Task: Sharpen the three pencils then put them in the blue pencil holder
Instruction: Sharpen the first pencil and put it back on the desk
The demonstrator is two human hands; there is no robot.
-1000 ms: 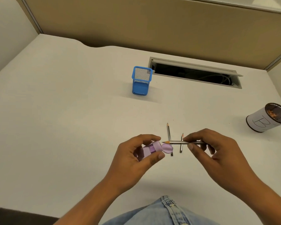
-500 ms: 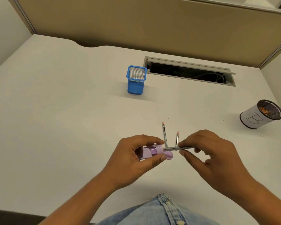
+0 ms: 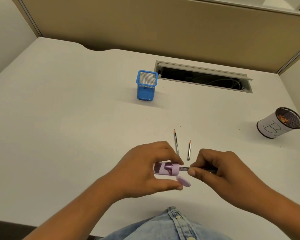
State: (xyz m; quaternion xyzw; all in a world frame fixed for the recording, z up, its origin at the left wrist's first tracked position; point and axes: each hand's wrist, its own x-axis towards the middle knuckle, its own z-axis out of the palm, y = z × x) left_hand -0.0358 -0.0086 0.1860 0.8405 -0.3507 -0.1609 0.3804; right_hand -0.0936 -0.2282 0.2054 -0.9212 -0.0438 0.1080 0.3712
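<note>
two hands push a pencil into a purple sharpener over a white bench.

the bench (image 3: 62,129) is plain white with a wavy back edge, and tan walls (image 3: 163,26) stand behind it. a long open slot (image 3: 203,78) with cables inside is cut into the bench near the back. the blue pencil holder (image 3: 146,85) stands upright just left of that slot, well apart from the hands. a round cup with a "b" on it (image 3: 277,123) stands far right. the left hand (image 3: 145,170) has its grip closed around the purple sharpener (image 3: 166,168), whose little lid (image 3: 184,181) hangs open. the right hand (image 3: 222,172) has its grip pinched on a pencil (image 3: 185,168), whose tip is inside the sharpener. two more pencils, a long one (image 3: 176,142) and a short one (image 3: 189,150), lie on the bench just behind the hands, tips pointing away.
</note>
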